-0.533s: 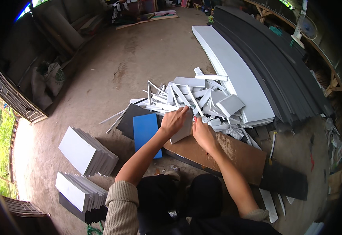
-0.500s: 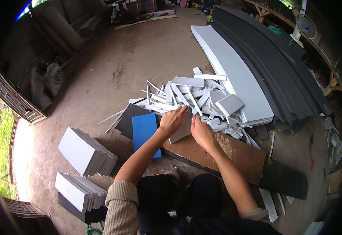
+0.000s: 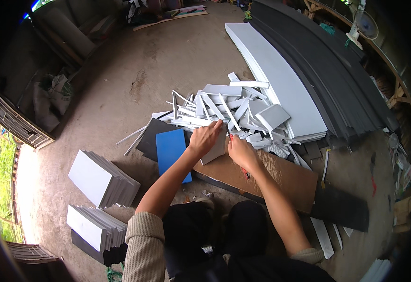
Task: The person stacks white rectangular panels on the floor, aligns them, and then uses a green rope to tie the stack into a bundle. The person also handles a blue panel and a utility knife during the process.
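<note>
Lying on the left end of the brown board [image 3: 291,184], the pale panel [image 3: 212,154] slants away from you beneath your left grip [image 3: 206,139], whose closure I cannot tell, while your right grip [image 3: 243,152], clenched round a red-handled tool [image 3: 246,174], sits just beside the panel's right edge

A smooth, matt, foam-like slab [image 3: 213,152] is being held by the left hand [image 3: 206,139], a wood-like, roughly scuffed board [image 3: 288,182] is being overhung by the right hand [image 3: 242,152], and a ribbed knit-cloth sleeve [image 3: 144,242] is being worn behind the left hand.
</note>
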`<state>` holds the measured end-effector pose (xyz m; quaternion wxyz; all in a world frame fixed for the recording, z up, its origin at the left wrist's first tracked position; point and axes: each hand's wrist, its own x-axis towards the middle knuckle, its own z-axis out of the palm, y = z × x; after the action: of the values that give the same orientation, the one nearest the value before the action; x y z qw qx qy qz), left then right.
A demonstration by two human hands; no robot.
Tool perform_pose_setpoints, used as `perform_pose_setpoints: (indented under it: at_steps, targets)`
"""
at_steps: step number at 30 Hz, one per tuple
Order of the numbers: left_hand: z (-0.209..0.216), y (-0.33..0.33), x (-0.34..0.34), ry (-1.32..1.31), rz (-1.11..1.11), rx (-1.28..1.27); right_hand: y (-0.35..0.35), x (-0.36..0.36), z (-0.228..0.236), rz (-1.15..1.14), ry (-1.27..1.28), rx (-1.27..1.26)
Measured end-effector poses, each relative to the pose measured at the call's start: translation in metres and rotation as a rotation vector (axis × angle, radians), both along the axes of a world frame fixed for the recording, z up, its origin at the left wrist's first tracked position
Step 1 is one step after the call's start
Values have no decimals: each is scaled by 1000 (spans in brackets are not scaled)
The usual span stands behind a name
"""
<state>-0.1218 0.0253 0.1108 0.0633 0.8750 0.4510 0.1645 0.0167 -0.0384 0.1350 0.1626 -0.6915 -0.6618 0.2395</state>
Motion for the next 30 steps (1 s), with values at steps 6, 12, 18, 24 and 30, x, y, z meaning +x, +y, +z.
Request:
perform_pose_setpoints:
  at_steps: [6,12,18,24,30]
  targets:
    - [5,-12,6,-32,-49,-10,15,3,-19,6,-11,-143]
    - [1,1,21,-168,18,-7,14,1,-23,-29,23,-82]
    - [1,4,21,-183,-1,-18,0,1,-14,-23,-19,-80]
    - [-4,6,20,-182,-36,-2,8,2,-40,-22,-24,-37]
    - [-2,6,23,-179,-79,-31,21,5,-102,20,-95,5]
